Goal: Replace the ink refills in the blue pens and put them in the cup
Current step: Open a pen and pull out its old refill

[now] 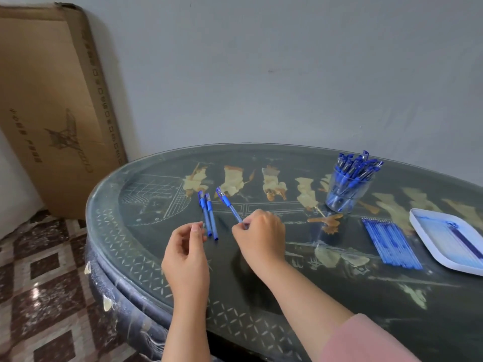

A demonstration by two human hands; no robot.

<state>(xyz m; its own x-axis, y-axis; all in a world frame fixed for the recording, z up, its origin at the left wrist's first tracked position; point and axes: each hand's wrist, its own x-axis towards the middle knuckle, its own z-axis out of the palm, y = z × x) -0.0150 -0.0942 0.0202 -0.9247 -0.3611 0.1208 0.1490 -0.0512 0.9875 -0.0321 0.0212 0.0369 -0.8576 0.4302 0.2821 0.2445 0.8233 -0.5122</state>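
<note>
I have one view, and it rides on my head. It looks forward and down across the table (392,296) from above its near edge. The lens is wide, so the far rim bows and the wall (261,61) fills the upper half.

It sits close. My forearms come in from the bottom edge. My left grip (185,252) and my right grip (261,236), which pinches a blue pen (230,207), lie just below centre, with single fingers plain to see.

The cup (345,194) stands farther off at upper right, and the tray (415,220) is cut by the right edge. The floor (39,283) and a cardboard box (47,100) show at left.
</note>
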